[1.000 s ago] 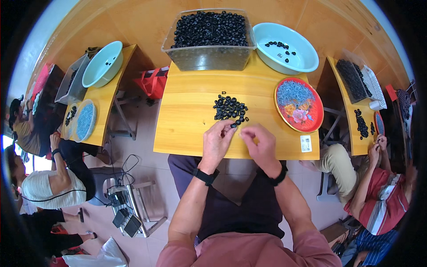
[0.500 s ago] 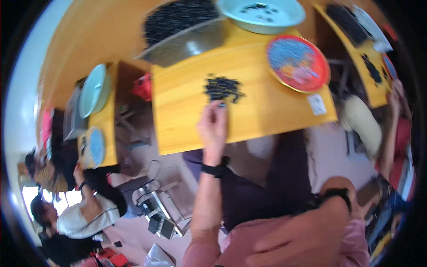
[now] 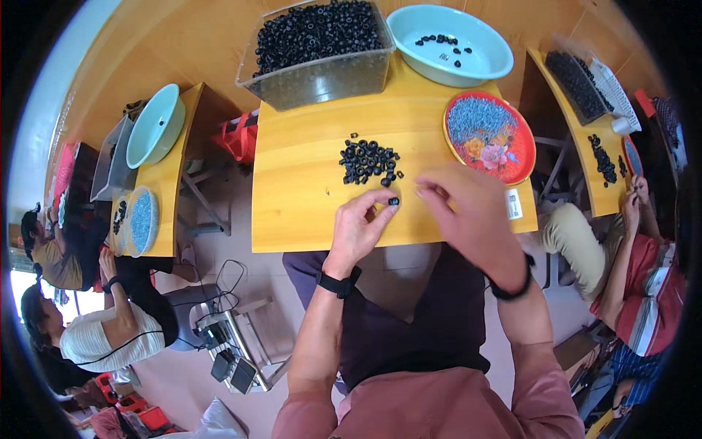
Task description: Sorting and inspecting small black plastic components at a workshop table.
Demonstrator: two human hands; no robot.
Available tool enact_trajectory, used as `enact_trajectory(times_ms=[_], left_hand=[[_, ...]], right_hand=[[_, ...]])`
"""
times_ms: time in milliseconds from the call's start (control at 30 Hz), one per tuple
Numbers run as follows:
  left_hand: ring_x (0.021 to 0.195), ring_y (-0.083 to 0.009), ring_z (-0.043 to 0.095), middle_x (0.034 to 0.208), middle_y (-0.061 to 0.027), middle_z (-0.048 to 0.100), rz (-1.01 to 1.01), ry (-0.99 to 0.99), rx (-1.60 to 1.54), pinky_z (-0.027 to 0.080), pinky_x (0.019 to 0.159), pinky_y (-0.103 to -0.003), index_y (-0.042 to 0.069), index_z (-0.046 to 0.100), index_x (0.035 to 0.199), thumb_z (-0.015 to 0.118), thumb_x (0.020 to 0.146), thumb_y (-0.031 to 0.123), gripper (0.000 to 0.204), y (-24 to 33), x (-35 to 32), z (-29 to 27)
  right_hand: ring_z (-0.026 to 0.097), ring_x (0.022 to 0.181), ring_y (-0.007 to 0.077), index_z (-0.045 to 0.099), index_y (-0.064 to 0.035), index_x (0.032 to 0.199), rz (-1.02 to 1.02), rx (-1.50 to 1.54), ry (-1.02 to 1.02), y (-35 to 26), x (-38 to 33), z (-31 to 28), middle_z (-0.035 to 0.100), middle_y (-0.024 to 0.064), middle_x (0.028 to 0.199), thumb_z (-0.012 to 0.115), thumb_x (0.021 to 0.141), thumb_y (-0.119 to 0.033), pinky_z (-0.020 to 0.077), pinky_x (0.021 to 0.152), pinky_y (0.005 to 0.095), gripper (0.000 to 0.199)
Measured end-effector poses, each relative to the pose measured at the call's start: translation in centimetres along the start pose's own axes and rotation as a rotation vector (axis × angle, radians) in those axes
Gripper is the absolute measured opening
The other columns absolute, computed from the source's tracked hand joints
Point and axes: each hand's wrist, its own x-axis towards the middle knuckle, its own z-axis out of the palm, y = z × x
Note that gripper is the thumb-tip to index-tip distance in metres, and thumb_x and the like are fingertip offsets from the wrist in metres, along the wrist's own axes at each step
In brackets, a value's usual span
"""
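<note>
My left hand is over the front of the yellow table, pinching a small black ring-shaped part between thumb and fingertips. To its right, my right hand is blurred, its thumb and fingertips drawn together and pointing at that part; anything between them is too small to make out. A loose pile of small black ring-shaped parts lies just beyond my left hand. Behind my right hand, a red flowered plate with a gold rim holds many tiny light-blue pieces.
A clear plastic bin full of black parts stands at the back of the table. Beside it, a light-blue basin holds several. A white label lies by the right edge. People sit at similar tables on both sides.
My right hand has risen from near my lap to the table, beside the red plate. My left hand has drawn back from the pile with a black part in its fingers.
</note>
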Motion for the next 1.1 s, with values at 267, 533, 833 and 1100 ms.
enact_trajectory(times_ms=[267, 533, 833, 1100], left_hand=[[0.061, -0.0066, 0.052, 0.089, -0.0019, 0.073, 0.019, 0.104, -0.005, 0.046, 0.057, -0.024, 0.004, 0.074, 0.108, 0.075, 0.088, 0.006, 0.020, 0.7, 0.9, 0.5], [0.062, -0.0099, 0.056, 0.083, -0.0040, 0.070, 0.024, 0.137, -0.033, 0.049, 0.059, -0.027, 0.004, 0.074, 0.107, 0.075, 0.088, 0.007, 0.020, 0.3, 0.8, 0.3], [0.068, -0.0133, 0.060, 0.085, -0.0070, 0.069, 0.106, 0.122, -0.051, 0.051, 0.063, -0.028, 0.002, 0.073, 0.109, 0.074, 0.089, 0.006, 0.021, 0.2, 0.7, 0.2], [0.079, -0.0102, 0.067, 0.087, -0.0062, 0.073, -0.027, 0.118, -0.049, 0.056, 0.074, -0.026, 0.001, 0.071, 0.111, 0.074, 0.090, 0.005, 0.021, 0.0, 0.5, 0.3]], right_hand=[[0.069, 0.080, 0.0349, 0.070, -0.0055, 0.096, 0.124, -0.222, -0.241, 8.6, 2.0, 8.0, 0.071, 0.0136, 0.087, 0.069, 0.079, -0.010, 0.0524, 0.070, 0.0466, 0.017], [0.067, 0.082, 0.0403, 0.066, -0.0030, 0.088, 0.154, -0.173, -0.310, 8.0, 2.2, 8.0, 0.068, 0.0194, 0.084, 0.064, 0.084, -0.008, 0.0506, 0.072, 0.0515, 0.007], [0.068, 0.084, 0.0404, 0.065, -0.0009, 0.094, 0.142, 0.119, -0.247, 5.7, 0.0, 7.6, 0.070, 0.0207, 0.089, 0.065, 0.088, -0.008, 0.0532, 0.072, 0.0470, 0.009], [0.070, 0.081, 0.0344, 0.069, -0.0011, 0.098, 0.111, 0.221, -0.044, 5.8, -2.0, 7.8, 0.071, 0.0162, 0.089, 0.071, 0.088, -0.008, 0.0556, 0.071, 0.0408, 0.013]])
